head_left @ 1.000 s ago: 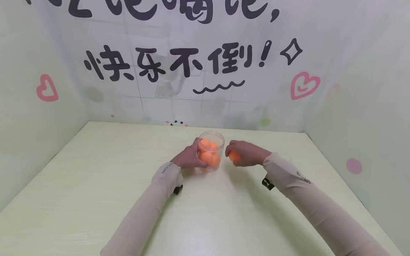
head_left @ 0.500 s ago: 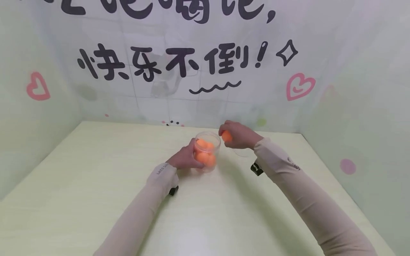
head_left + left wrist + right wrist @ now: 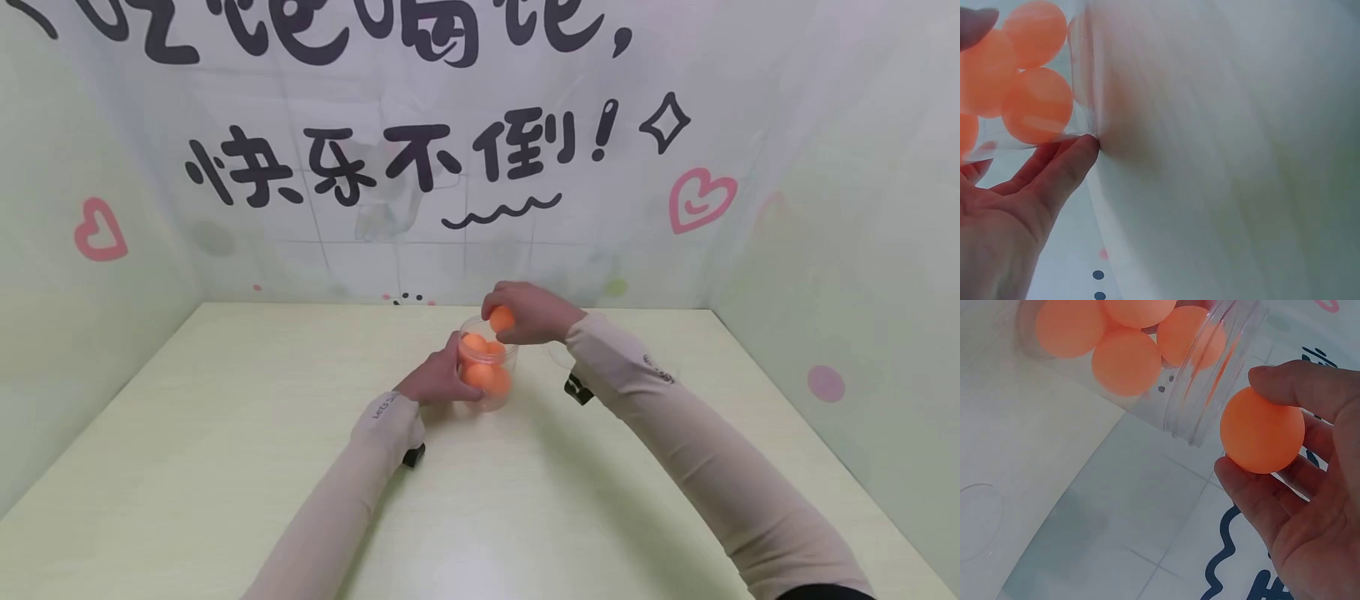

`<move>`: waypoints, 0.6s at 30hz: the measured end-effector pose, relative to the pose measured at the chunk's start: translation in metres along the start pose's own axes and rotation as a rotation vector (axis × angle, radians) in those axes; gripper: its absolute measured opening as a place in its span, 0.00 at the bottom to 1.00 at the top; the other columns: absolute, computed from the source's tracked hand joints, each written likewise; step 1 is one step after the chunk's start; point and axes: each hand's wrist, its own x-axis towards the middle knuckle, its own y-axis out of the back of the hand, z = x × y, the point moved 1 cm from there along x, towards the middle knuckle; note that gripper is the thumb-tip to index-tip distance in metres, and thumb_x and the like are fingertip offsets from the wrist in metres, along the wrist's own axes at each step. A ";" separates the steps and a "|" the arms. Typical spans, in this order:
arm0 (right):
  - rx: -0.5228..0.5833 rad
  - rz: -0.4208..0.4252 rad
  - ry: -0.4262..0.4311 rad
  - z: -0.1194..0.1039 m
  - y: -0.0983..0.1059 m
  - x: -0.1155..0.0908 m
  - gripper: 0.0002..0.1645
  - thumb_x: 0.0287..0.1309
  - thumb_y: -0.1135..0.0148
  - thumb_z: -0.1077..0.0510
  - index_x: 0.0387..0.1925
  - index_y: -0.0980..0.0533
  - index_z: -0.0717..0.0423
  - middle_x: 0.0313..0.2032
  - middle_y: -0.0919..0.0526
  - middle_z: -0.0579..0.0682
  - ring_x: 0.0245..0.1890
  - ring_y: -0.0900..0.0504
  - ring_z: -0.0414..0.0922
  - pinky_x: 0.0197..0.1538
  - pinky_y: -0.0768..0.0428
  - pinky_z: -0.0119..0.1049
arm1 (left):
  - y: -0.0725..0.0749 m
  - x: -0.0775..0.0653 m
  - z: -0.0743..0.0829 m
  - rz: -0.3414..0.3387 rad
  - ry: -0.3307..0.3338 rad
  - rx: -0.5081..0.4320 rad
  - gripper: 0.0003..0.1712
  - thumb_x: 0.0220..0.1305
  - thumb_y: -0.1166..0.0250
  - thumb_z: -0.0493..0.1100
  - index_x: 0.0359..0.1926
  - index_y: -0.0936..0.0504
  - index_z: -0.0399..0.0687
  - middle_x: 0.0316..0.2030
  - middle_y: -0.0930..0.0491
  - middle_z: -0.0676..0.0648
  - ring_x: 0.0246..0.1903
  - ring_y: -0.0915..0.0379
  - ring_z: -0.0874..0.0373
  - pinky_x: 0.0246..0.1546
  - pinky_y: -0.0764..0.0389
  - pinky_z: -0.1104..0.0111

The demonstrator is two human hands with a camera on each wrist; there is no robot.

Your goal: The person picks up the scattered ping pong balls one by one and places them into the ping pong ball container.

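A clear plastic jar [image 3: 489,400] stands upright on the table, its threaded mouth uncovered. Several orange ping-pong balls [image 3: 1125,362] lie inside it. My left hand [image 3: 438,373] holds the jar round its left side; in the left wrist view, fingers [image 3: 1063,165] curl against the clear wall. My right hand [image 3: 536,312] pinches one orange ping-pong ball [image 3: 1262,430] between thumb and fingers, just above the jar's mouth. In the right wrist view this ball is outside the rim, a short gap away.
A clear round lid [image 3: 980,522] lies flat on the pale table [image 3: 247,433], right of the jar and partly behind the right wrist in the head view. A printed backdrop [image 3: 337,267] rises behind the table, with side walls at left and right.
My right hand has lifted its ping-pong ball from beside the jar and carried it left to above the mouth. The left hand still holds the jar in place.
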 end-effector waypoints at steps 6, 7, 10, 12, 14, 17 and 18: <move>-0.009 -0.073 0.003 -0.004 -0.006 0.005 0.15 0.47 0.39 0.65 0.40 0.20 0.59 0.39 0.21 0.52 0.39 0.25 0.48 0.45 0.26 0.38 | 0.000 0.000 0.000 0.003 -0.005 0.033 0.45 0.43 0.28 0.47 0.61 0.42 0.48 0.46 0.21 0.52 0.43 0.29 0.56 0.47 0.30 0.64; -0.010 -0.079 0.009 -0.004 -0.007 0.006 0.15 0.47 0.39 0.65 0.40 0.20 0.59 0.39 0.21 0.53 0.39 0.24 0.48 0.45 0.26 0.38 | -0.001 0.000 0.000 0.006 -0.002 0.036 0.45 0.43 0.28 0.47 0.61 0.42 0.47 0.46 0.21 0.52 0.42 0.29 0.56 0.46 0.30 0.64; -0.018 -0.091 0.006 -0.004 -0.008 0.007 0.15 0.48 0.38 0.64 0.41 0.20 0.59 0.40 0.20 0.53 0.40 0.24 0.48 0.47 0.26 0.38 | 0.000 0.000 -0.001 0.008 -0.011 0.030 0.45 0.44 0.28 0.47 0.61 0.42 0.47 0.46 0.22 0.52 0.43 0.29 0.56 0.46 0.31 0.65; -0.021 -0.098 -0.002 -0.004 -0.008 0.008 0.15 0.48 0.38 0.63 0.42 0.20 0.59 0.40 0.20 0.53 0.40 0.24 0.48 0.47 0.26 0.38 | 0.001 0.000 0.000 0.005 -0.019 0.025 0.45 0.44 0.28 0.46 0.61 0.43 0.47 0.47 0.22 0.51 0.43 0.29 0.56 0.46 0.31 0.65; -0.026 -0.106 -0.014 -0.004 -0.007 0.007 0.15 0.48 0.38 0.62 0.42 0.20 0.58 0.41 0.20 0.52 0.41 0.24 0.48 0.47 0.26 0.38 | 0.001 -0.001 0.001 -0.004 -0.030 0.021 0.47 0.45 0.29 0.45 0.64 0.45 0.46 0.48 0.22 0.51 0.44 0.30 0.56 0.47 0.31 0.65; -0.026 -0.115 -0.029 -0.005 -0.007 0.006 0.15 0.48 0.38 0.62 0.42 0.20 0.57 0.41 0.20 0.52 0.41 0.24 0.48 0.48 0.26 0.38 | 0.001 -0.001 0.002 -0.016 -0.027 0.021 0.49 0.46 0.29 0.45 0.66 0.47 0.46 0.49 0.23 0.51 0.45 0.30 0.56 0.48 0.31 0.65; -0.023 -0.116 -0.033 -0.005 -0.007 0.006 0.15 0.49 0.38 0.62 0.42 0.20 0.57 0.41 0.20 0.52 0.41 0.25 0.48 0.48 0.26 0.38 | 0.001 -0.001 0.003 -0.021 -0.022 0.021 0.50 0.46 0.29 0.44 0.67 0.48 0.46 0.49 0.23 0.51 0.45 0.30 0.56 0.48 0.31 0.65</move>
